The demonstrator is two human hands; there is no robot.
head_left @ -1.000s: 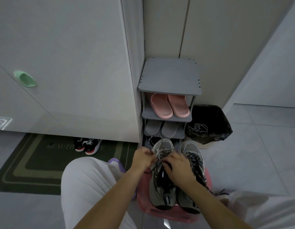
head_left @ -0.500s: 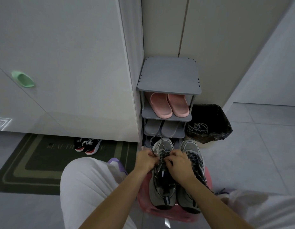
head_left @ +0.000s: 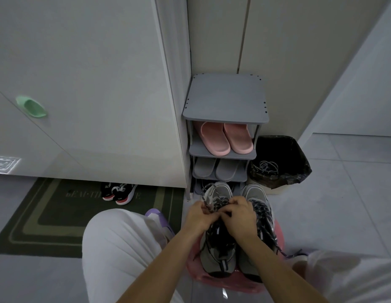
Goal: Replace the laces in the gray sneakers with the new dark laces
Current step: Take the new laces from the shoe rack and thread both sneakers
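Over the upper eyelets of the left-side gray sneaker [head_left: 218,252], both hands had drawn together within the last second. The left hand [head_left: 200,217] had come in toward the shoe's midline and the right hand [head_left: 241,217] had slid up to meet it, until their knuckles nearly touched. Each hand's fingers were curled tight and pinching the dark lace [head_left: 205,201], and a speckled strand of it stood up from the left hand toward the toe. The fingertips themselves were hidden behind the knuckles, so it was hard to say whether the ends were being crossed or a knot begun.

That sneaker sat heel toward the person on a pink stool [head_left: 278,237], touching the right-side gray sneaker [head_left: 254,193]. The right-side shoe already carried dark speckled lacing along its whole throat. A tangle of pale cord [head_left: 266,167] lay in the black-lined bin [head_left: 299,162] beside the gray shoe rack [head_left: 225,99].

The hands closing on each other this high on the shoe suggested the threading of the second sneaker was about finished. By that reading, only the tightening and tying of this lace were left to do.
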